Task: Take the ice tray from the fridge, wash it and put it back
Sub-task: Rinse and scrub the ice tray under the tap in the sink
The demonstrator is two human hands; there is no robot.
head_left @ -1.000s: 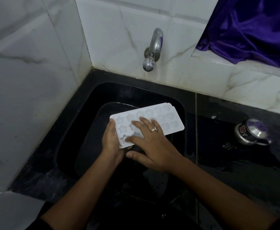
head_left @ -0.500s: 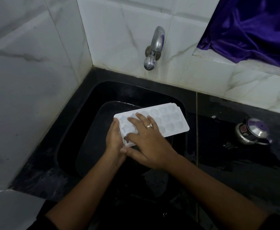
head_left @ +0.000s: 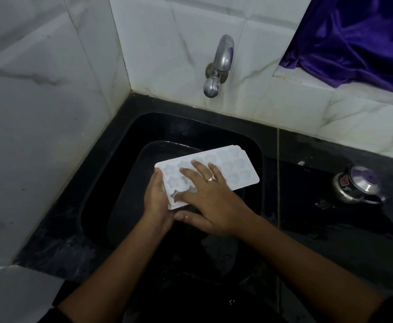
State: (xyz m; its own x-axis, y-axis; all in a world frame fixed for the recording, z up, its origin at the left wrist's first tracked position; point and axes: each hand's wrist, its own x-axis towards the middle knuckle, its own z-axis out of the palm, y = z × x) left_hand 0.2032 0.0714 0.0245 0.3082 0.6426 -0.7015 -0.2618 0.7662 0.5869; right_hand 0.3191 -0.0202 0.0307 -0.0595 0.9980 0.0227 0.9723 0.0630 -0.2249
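Ice tray [head_left: 235,167] washing is the step judged to be in hand, with the return to the fridge not yet begun. Around the grip, a black sink [head_left: 256,145] is set into a dark counter [head_left: 330,229], and white marbled wall tiles [head_left: 51,113] are seen behind and to the left of it. Below the held tray a dark basin [head_left: 130,206] is seated inside the sink. Above and beyond the grip a metal tap [head_left: 218,66] is mounted on the wall; no running water can be made out. Well to the right of the grip a small steel kettle [head_left: 358,186] is stood on the counter, and purple cloth [head_left: 358,38] is draped higher up. The white tray is held over the basin, its moulded cells facing up. Its near short end is clasped by the left hand [head_left: 155,199], thumb along the edge. The right hand [head_left: 214,197] is spread flat on the cells, fingers splayed and a ring [head_left: 211,178] worn, so nothing is enclosed by it. A rinse under the tap is probably called for next, with the grip kept firm on wet plastic.
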